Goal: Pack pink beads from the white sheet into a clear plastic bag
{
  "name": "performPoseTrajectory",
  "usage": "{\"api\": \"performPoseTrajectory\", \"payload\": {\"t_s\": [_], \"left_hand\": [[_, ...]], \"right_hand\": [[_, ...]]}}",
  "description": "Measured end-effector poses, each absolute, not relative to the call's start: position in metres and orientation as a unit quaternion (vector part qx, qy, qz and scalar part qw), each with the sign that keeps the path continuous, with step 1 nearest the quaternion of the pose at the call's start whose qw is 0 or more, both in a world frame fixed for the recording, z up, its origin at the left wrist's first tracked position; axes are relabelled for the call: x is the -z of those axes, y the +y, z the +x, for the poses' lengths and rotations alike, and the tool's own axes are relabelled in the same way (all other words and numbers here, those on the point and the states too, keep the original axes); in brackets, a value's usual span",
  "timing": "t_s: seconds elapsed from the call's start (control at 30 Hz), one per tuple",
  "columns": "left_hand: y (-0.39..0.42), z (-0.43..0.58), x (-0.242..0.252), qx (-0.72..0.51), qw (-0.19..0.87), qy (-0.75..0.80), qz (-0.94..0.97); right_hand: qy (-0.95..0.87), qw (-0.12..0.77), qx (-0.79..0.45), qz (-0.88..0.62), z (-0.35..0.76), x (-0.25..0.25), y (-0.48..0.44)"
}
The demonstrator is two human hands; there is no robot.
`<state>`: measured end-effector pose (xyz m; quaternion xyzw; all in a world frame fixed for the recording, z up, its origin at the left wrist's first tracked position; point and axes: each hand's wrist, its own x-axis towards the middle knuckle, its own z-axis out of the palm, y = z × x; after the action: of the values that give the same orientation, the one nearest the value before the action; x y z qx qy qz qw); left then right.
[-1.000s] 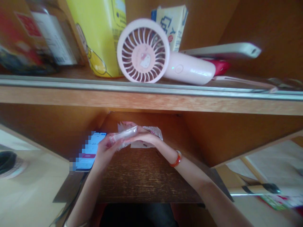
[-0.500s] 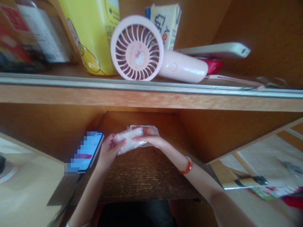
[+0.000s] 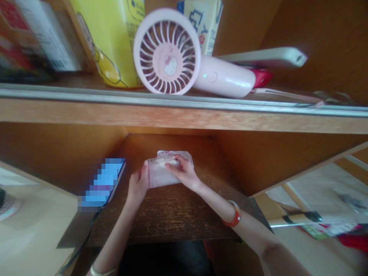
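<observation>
A clear plastic zip bag [image 3: 162, 177] with a pinkish strip along its left edge lies nearly flat between my hands, low over the dark wooden desk. My left hand [image 3: 138, 183] pinches the bag at that strip. On its upper right side, my right hand [image 3: 185, 172] is closed, thumb and fingers gripping the plastic. Behind the bag is another piece of clear, crinkled plastic packaging [image 3: 172, 153], partly covered by the bag and my right hand. What is inside the bag, if anything, I cannot make out.
A phone [image 3: 105, 184] with a cable leans at the left of the desk [image 3: 161, 218]. Above, a shelf edge [image 3: 184, 115] crosses the view, carrying a pink handheld fan [image 3: 227, 78], a yellow container [image 3: 115, 46], a carton [image 3: 211, 23] and a white device [image 3: 267, 56].
The bag has turned from tilted to nearly level and lies flatter, its strip now at my left fingers. My right hand has shifted onto its upper right side.
</observation>
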<state>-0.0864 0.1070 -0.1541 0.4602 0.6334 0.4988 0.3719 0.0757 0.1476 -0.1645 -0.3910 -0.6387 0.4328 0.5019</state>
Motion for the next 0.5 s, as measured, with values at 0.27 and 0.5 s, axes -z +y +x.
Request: {"api": "performPoseTrajectory", "payload": {"t_s": [0.27,0.5], "left_hand": [[0.093,-0.104,0.176,-0.404,0.41,0.527,0.625],[0.075,-0.118,0.196,-0.338,0.409,0.493,0.689]], "right_hand": [[-0.665,0.503,-0.388,-0.394,0.093,0.191,0.109],[-0.738,0.401,-0.406,-0.36,0.125,0.2,0.087]]}}
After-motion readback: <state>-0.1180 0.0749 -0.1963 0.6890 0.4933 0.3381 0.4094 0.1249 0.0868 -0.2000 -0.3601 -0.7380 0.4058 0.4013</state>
